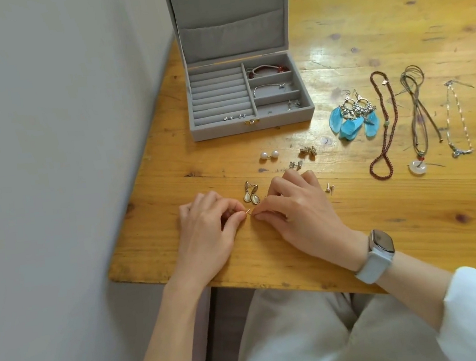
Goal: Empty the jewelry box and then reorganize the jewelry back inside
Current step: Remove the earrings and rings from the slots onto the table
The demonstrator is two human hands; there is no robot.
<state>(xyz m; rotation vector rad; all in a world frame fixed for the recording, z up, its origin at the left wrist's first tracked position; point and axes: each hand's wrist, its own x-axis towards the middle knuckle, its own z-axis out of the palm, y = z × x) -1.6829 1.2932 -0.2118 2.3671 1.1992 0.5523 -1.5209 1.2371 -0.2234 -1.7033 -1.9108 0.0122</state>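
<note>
The grey velvet jewelry box stands open on the wooden table, lid upright. Inside lie a red bead bracelet, a silver bracelet and small studs in the ring rolls. Near the table's front edge, my left hand and my right hand meet, both pinching a tiny gold stud earring between fingertips. Teardrop earrings lie just behind the fingers.
Pearl studs, small gold earrings and silver studs lie mid-table. Blue feather earrings, a red bead necklace, a cord pendant and silver chains are laid out at right. A wall runs along the left.
</note>
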